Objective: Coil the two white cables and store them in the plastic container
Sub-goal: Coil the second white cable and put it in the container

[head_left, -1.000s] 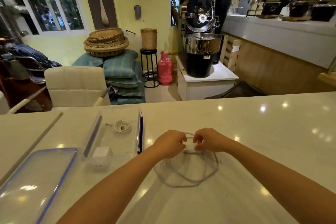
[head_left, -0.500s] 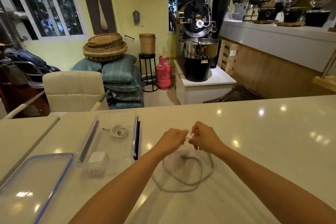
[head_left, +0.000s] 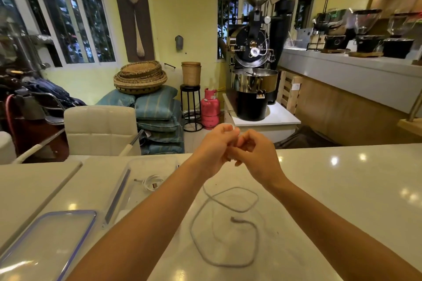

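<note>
As hands (head_left: 237, 150) meet, grip unclear, container (head_left: 146, 164) half-hidden

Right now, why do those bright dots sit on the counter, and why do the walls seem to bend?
Head view: the dots are ceiling lights glaring off the glossy counter; the wide-angle lens bows the window frames near the edges; the raised hands, left hand and right hand, look slightly soft.

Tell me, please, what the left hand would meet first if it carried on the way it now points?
The left hand points up and right, and its fingertips already touch the right hand, which it would meet first. Both pinch the thin white cable.
</note>
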The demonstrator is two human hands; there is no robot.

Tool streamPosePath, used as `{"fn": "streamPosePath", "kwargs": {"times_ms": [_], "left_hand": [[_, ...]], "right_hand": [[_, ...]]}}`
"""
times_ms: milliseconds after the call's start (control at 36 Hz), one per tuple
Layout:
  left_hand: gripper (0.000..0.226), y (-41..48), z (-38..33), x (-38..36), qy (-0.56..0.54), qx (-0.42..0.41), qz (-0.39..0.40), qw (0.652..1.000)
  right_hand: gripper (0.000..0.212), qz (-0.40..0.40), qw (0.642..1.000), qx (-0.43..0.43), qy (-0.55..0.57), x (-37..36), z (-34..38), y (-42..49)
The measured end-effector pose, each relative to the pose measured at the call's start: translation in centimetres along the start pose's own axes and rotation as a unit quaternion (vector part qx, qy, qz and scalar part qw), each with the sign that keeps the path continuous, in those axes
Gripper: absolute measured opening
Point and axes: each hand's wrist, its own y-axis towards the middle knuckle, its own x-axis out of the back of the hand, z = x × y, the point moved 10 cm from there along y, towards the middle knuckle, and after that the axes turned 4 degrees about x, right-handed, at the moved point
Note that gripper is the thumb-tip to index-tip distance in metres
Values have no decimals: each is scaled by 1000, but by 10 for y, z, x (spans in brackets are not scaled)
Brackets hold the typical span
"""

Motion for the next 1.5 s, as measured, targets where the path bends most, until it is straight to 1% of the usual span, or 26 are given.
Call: {"fn": "streamPosePath", "kwargs": {"times_ms": [83, 111, 167, 222, 250, 278, 306, 389, 472, 528, 556, 583, 611, 639, 694, 750, 861, 972, 1028, 1083, 1139, 1194, 1250, 1306, 1417, 1500], "left_hand": [[12, -4, -15, 7, -22, -16, -8, 1000], [13, -6, -21, 8, -33, -24, -4, 999], [14, -10, -33, 12, -49, -39, 2, 998], [17, -14, -44, 14, -58, -50, 9, 997], [17, -16, -49, 15, -63, -54, 14, 996], [18, -18, -53, 14, -66, -59, 20, 996], [19, -20, -57, 14, -68, -63, 27, 995], [25, -25, -64, 6, -61, -66, 63, 994], [32, -33, -70, -7, -60, -73, 113, 989], [33, -37, -73, -13, -59, -81, 130, 986], [33, -38, -74, -15, -57, -85, 136, 985], [33, -40, -76, -16, -54, -89, 143, 984], [33, -42, -77, -18, -51, -93, 151, 983], [33, -43, -79, -19, -46, -98, 156, 982], [32, -44, -83, -19, -31, -108, 157, 981], [31, -42, -86, -16, -24, -116, 148, 982], [29, -35, -91, -2, -15, -123, 111, 986], [29, -25, -92, 19, 55, -136, 46, 988], [30, -21, -91, 32, 106, -138, 7, 985], [30, -19, -91, 44, 144, -143, -22, 979], [31, -18, -92, 52, 181, -145, -41, 972], [31, -16, -93, 57, 217, -142, -49, 965], [31, -14, -92, 58, 245, -135, -46, 959], [31, -13, -89, 59, 267, -125, -41, 955], [32, -15, -82, 61, 273, -104, -26, 956], [31, -18, -75, 59, 262, -80, -1, 962]], "right_hand": [[23, 19, 999, 35, -12, 2, 16, 6], [23, 10, 999, 50, -16, 7, 21, 9], [24, -36, 996, 76, -15, 26, 31, 16], [25, -74, 994, 74, 18, 43, 35, 26], [23, -76, 995, 61, 36, 46, 34, 32], [24, -64, 996, 43, 41, 46, 32, 39], [28, -35, 999, 27, 31, 42, 31, 44], [52, 89, 996, -7, -1, 13, 26, 54], [63, 172, 985, -33, 13, -19, 21, 50], [58, 192, 980, -39, 33, -34, 21, 45], [44, 183, 981, -45, 50, -37, 22, 43], [26, 166, 982, -50, 77, -38, 24, 41], [19, 144, 982, -54, 107, -39, 23, 40], [19, 125, 980, -51, 144, -42, 24, 38], [6, 111, 971, -63, 204, -51, 15, 33], [22, 127, 965, -89, 212, -64, 5, 27], [13, 166, 957, -140, 190, -83, -9, 6], [16, 204, 934, -207, 209, -97, -14, -16], [18, 222, 931, -223, 185, -95, -10, -22], [17, 236, 937, -217, 138, -87, -6, -23], [16, 249, 950, -180, 54, -76, 1, -21], [18, 253, 959, -120, -45, -65, 11, -15], [22, 246, 960, -64, -119, -55, 22, -11], [22, 236, 957, -31, -165, -45, 31, -7], [20, 222, 947, 19, -232, -28, 50, -1], [14, 213, 945, 46, -244, -18, 64, 8]]}}
